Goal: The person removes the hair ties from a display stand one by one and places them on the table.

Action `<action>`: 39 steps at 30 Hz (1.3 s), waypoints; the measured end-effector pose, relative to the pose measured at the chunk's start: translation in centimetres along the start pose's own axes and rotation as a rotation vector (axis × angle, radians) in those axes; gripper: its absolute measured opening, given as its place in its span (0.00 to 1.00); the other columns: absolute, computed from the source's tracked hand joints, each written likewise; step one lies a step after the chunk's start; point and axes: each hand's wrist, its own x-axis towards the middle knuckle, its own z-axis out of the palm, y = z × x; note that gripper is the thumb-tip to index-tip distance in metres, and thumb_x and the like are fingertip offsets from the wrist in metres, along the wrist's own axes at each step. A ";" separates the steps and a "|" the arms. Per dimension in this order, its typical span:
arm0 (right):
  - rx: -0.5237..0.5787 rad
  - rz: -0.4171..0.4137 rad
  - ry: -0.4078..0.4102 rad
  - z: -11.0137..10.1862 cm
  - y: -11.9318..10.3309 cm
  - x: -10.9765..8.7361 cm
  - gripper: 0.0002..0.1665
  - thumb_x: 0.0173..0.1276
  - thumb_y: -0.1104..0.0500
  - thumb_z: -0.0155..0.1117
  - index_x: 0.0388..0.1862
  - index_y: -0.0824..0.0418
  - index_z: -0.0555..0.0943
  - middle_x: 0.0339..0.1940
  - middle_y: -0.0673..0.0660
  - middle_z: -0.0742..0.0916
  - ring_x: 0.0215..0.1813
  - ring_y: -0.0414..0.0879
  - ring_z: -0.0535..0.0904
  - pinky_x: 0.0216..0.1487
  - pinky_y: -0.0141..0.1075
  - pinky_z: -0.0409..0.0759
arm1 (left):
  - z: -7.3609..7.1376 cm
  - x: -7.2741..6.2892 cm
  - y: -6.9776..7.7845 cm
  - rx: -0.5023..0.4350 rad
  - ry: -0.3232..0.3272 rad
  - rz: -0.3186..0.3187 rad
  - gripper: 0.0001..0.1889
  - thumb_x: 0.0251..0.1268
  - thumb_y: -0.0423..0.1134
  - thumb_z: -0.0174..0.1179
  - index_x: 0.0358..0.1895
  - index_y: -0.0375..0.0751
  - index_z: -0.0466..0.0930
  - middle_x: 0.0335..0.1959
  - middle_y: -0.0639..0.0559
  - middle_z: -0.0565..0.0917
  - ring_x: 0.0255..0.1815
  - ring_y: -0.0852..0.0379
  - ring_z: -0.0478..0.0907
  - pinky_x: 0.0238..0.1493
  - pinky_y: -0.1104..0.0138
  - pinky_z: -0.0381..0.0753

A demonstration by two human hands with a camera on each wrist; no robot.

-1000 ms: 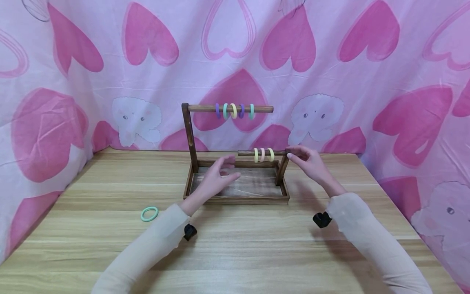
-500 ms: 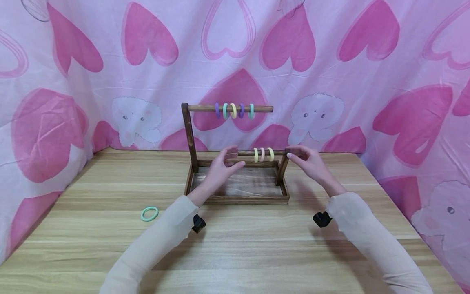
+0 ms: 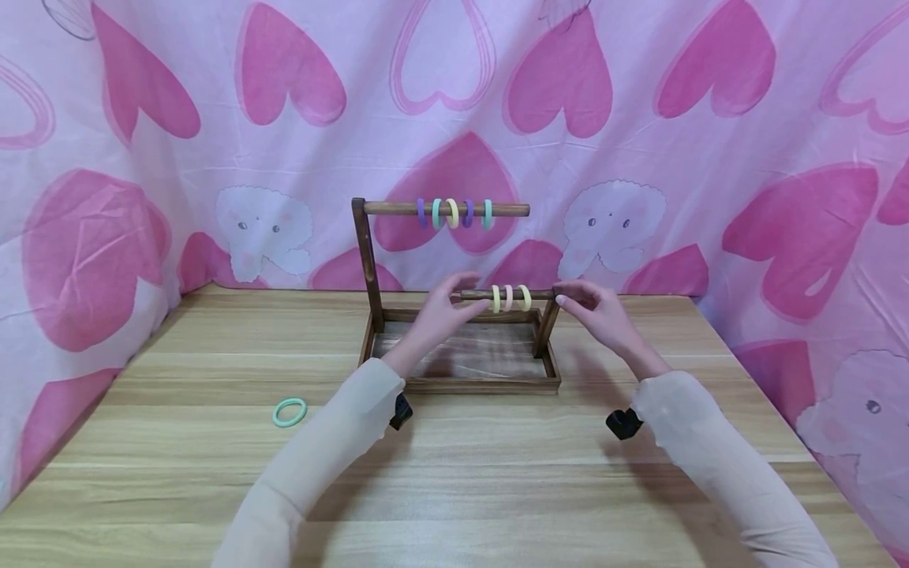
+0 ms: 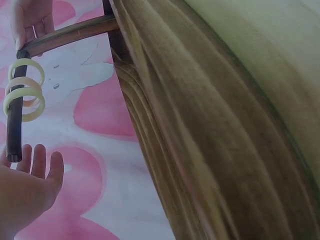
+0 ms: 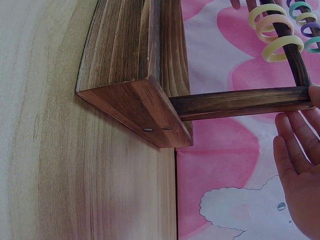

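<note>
A dark wooden rack (image 3: 546,330) stands on the table, with a post and a bar at each end of its tray base. Three rings hang on the lower bar: a yellow ring (image 3: 495,306), a pink ring (image 3: 508,306) and another yellow ring (image 3: 526,304). My left hand (image 3: 442,314) is at this bar's free end, thumb and fingers spread around it; the left wrist view shows its fingers straight. At the other end, my right hand (image 3: 598,312) pinches the top of the short post between thumb and fingers. A green ring (image 3: 287,424) lies flat on the table.
The higher bar (image 3: 390,209) carries several purple, green and yellow rings behind my left hand. Below both hands is the tray's low front wall (image 3: 490,387). A pink heart-patterned cloth (image 3: 454,95) hangs behind and beside the table (image 3: 497,489).
My left hand has moved up and to the right, from over the tray to the lower bar's free end. The right hand, the rack and the rings have stayed in place.
</note>
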 end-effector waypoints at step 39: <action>-0.006 -0.003 -0.009 -0.1 0.0 0.0 0.20 0.65 0.61 0.54 0.52 0.71 0.72 0.46 0.65 0.79 0.44 0.41 0.75 0.42 0.27 0.71 | 1.4 0.8 0.0 0.182 -0.012 0.073 0.21 0.50 0.40 0.65 0.49 0.41 0.75 0.45 0.53 0.76 0.43 0.61 0.72 0.39 0.70 0.74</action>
